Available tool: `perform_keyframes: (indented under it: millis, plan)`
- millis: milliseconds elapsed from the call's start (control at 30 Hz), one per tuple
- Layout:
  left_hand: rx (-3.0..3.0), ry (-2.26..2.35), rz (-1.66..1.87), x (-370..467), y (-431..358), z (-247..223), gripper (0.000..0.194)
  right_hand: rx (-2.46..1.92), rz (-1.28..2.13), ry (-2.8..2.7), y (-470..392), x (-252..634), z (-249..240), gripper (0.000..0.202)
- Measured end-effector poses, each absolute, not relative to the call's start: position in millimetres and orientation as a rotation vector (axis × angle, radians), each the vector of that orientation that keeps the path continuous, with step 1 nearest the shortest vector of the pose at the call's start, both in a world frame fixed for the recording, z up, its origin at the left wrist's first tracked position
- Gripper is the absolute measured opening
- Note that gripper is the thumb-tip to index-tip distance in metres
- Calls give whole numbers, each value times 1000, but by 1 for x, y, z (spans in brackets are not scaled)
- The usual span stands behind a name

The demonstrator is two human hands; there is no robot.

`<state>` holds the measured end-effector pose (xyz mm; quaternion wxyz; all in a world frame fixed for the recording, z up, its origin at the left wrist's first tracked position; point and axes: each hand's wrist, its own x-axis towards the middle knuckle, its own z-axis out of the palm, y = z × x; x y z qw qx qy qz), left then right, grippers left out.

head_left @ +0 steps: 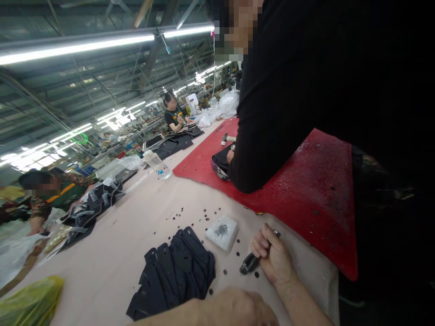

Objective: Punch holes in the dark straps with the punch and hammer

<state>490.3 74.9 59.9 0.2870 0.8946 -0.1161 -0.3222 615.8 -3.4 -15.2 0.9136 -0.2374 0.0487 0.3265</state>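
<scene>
My right hand (272,251) is closed around a dark hand tool (249,263), whose end points left just above the table. My left hand (239,308) lies low at the bottom edge of the view; its fingers are blurred and mostly hidden. Beyond it, a fanned pile of dark blue flat pieces with small slots (176,267) rests on the pale table (142,226). A white square block (222,232) with dark marks on top sits between the pile and my right hand. Small dark discs (238,253) lie scattered around the block.
A red mat (306,203) covers the right side, where a person in black (306,81) leans over a dark item. A hammer (227,139) lies on it. Further off are a clear bottle (157,165), a yellow bag (32,301), dark pieces and two seated people.
</scene>
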Motion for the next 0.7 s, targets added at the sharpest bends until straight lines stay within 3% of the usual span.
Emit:
perform_keyframes:
  millis: [167,333,433,500,700]
  plan:
    - [2831,373,-421,520,137,105,26,-483,686,100,-3,616,-14,49]
    - [2916,718,-144,520,157,91,23,-454,708,105,-4,615,-16,49]
    - [2801,781,32,511,146,60,79,-452,749,101,-5,613,-17,50]
    - [2690,831,78,507,140,39,93,-496,735,102,-5,615,-9,51]
    - [2566,868,325,496,134,8,79,-684,465,-278,15,616,97,48]
